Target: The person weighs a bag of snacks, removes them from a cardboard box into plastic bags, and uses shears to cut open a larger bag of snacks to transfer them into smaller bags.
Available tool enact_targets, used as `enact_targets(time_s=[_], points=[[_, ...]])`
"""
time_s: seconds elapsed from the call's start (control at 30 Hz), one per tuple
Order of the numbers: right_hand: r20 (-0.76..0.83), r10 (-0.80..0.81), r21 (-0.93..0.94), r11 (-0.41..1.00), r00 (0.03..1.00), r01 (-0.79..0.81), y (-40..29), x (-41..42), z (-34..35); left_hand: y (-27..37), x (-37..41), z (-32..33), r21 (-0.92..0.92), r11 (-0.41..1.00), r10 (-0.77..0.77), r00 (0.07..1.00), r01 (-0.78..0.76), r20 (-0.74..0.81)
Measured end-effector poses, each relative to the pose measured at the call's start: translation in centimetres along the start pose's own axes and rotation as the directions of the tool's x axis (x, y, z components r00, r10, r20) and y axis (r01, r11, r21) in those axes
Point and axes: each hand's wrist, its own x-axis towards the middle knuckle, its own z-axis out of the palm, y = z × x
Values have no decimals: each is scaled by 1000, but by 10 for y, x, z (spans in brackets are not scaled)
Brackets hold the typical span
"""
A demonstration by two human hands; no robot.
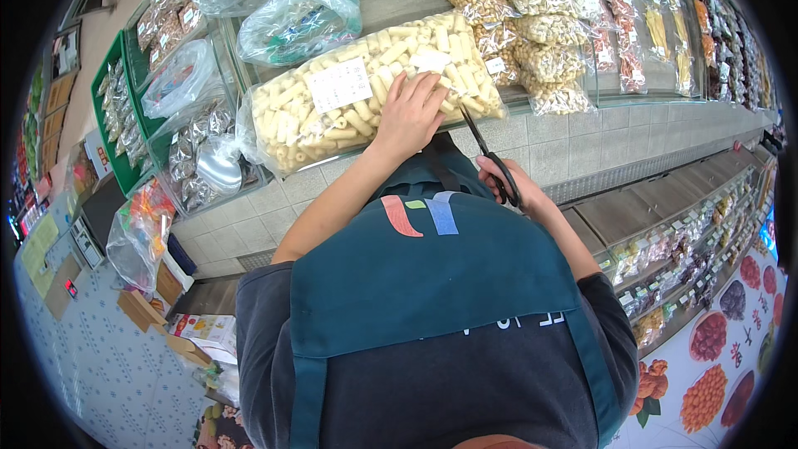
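A large clear plastic bag of pale, tube-shaped dry food [280, 118] lies across the front edge of the display counter, with a white label bearing writing on it. My left hand [411, 109] rests flat on the bag, fingers slightly spread, right of that label. Scissors with black handles [480, 137] are in my right hand [514, 184], just below the bag's right part. Their blades point up and to the left, the tips at the bag's lower right side. Whether the tips go through the plastic I cannot tell.
A crumpled clear plastic bag [299, 22] lies behind the large bag. Rows of small packed dry goods [548, 31] fill the counter to the right. At the left are a green tray [121, 168] and a glass-sided bin with packets and a round metal lid or scoop [218, 168].
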Motion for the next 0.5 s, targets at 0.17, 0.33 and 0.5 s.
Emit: enact_targets(time_s=[0.17,0.33,0.5], points=[[-10,9,-24,1000,1000,-9,-1,1,1,0,2,0,-10,1000,-6,1000,6,-8],[-11,20,-46,999,1000,-20,-2,-1,1,0,4,1,-44,999,-29,999,28,-21],[-18,8,-48,999,1000,-9,4,6,4,-2,6,4,-63,998,-33,998,30,-59]])
